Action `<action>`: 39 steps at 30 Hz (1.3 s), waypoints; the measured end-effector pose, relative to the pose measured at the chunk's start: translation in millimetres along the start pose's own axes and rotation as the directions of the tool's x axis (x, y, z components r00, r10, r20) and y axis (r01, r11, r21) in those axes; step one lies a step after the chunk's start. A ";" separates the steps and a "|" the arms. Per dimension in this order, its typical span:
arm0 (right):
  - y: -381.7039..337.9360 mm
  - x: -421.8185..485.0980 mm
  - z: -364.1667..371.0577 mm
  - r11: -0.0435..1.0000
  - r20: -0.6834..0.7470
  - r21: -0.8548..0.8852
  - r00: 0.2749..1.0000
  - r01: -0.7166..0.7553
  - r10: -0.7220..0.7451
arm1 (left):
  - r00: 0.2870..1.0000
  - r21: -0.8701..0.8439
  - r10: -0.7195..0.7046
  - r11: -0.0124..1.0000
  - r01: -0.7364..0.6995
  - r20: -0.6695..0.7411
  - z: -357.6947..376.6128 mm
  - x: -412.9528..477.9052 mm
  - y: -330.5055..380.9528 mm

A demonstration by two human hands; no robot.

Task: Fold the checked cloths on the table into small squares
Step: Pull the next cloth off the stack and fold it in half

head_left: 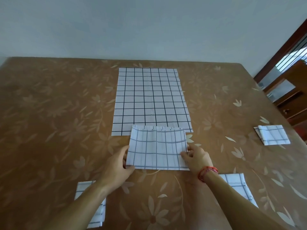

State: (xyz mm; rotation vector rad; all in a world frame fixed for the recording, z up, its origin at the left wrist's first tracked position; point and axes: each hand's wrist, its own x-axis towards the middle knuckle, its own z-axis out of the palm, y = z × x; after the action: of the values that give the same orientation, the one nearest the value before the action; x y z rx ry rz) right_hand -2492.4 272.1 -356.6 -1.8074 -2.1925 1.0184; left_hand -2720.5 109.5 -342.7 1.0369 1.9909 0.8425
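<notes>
Both grips are clamped on the half-folded cloth (157, 150), which lies in the middle of the table (49, 113), close in front of the person. The left grip (116, 165) pinches its near-left corner with the thumb on top. The right grip (196, 158) pinches the right edge, fingertips laid over the cloth. A red thread band (207, 171) circles that wrist.

This cloth is a wide rectangle, lying flat, and I'd say it needs at least one more fold across before it counts as a small square. Its far edge overlaps the near edge of the big cloth (151, 100), which is spread fully open and flat toward the wall, untouched as far as I can see.

Three pieces look finished. One folded square (272, 134) sits well off to the right near the table's edge. Another folded piece (237, 185) lies partly under the right forearm, and a third (93, 205) partly under the left forearm. The arms hide enough of those two that I can't vouch for their exact shape.

By my reckoning that is three done, one under way and one not yet begun.
</notes>
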 end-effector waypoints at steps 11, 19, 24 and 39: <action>-1.1 7.9 2.9 0.999 -0.114 0.028 0.993 -0.031 0.034 | 0.990 0.230 0.093 0.971 -0.066 -0.108 11.0 14.9 -11.3; -11.5 -18.6 8.0 0.968 -0.234 -0.227 0.959 0.103 -0.157 | 0.886 0.541 0.463 0.753 -0.375 -0.031 22.8 -2.4 -17.8; -14.7 -59.1 44.5 0.805 -0.163 -0.393 0.828 0.445 -0.537 | 0.830 0.646 0.528 0.575 -0.503 0.177 52.4 -30.4 -12.3; -13.7 -85.2 80.2 0.657 0.161 -0.555 0.840 0.511 -0.518 | 0.906 0.752 0.392 0.545 -0.370 0.162 62.0 -35.8 -32.7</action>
State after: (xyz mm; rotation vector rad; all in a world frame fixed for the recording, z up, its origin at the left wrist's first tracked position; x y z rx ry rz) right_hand -2519.4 160.6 -383.6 -1.1487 -2.9716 0.2105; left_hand -2667.2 76.8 -390.5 2.0255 2.2185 0.1294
